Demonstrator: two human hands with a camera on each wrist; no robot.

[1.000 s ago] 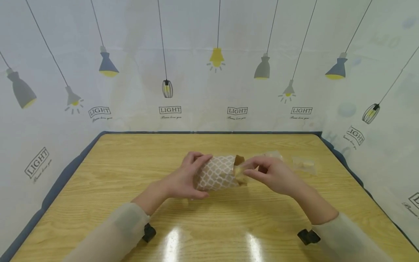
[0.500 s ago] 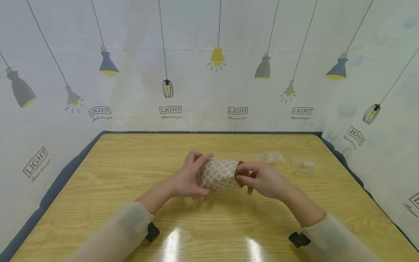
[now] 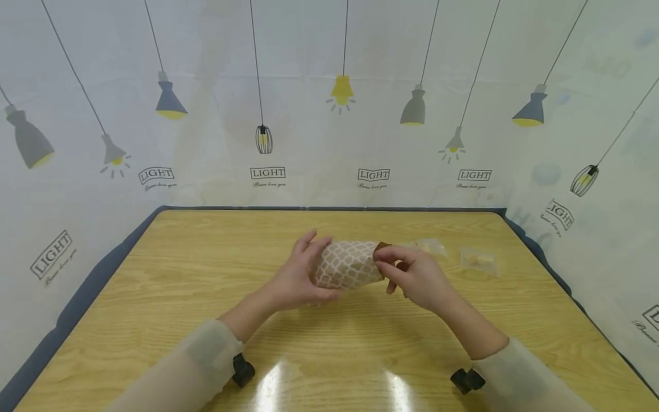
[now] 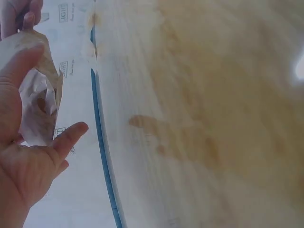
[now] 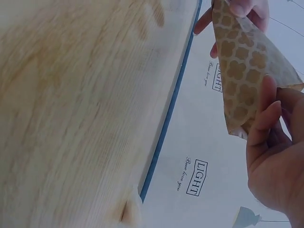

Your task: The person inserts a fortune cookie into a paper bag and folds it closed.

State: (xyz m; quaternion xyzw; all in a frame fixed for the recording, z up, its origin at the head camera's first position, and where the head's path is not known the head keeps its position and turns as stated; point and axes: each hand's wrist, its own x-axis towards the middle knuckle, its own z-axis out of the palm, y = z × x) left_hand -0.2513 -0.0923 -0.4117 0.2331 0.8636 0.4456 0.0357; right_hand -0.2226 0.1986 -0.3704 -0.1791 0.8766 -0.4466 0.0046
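Observation:
A brown paper bag (image 3: 346, 264) with a white lattice pattern is held on its side above the middle of the wooden table. My left hand (image 3: 301, 280) grips its left end, thumb below and fingers over the far side. At the other end, my right hand (image 3: 419, 278) pinches the brown edge of the bag's mouth between thumb and fingertips. In the right wrist view the patterned bag (image 5: 242, 61) stretches between both hands. The left wrist view shows the creased end of the bag (image 4: 40, 102) beside the left thumb. What is inside the bag is hidden.
Two small clear packets, each with something pale yellow inside, lie behind the right hand: one packet (image 3: 431, 247) partly covered by it, another packet (image 3: 479, 260) farther right. The wooden table (image 3: 329, 343) ends at a blue edge against a wall sheet (image 3: 309, 114) printed with lamps.
The right hand moved left from holding a pale yellow item at the bag's mouth to pinching the mouth's edge; that item is out of sight. The bag has lifted and tilted slightly.

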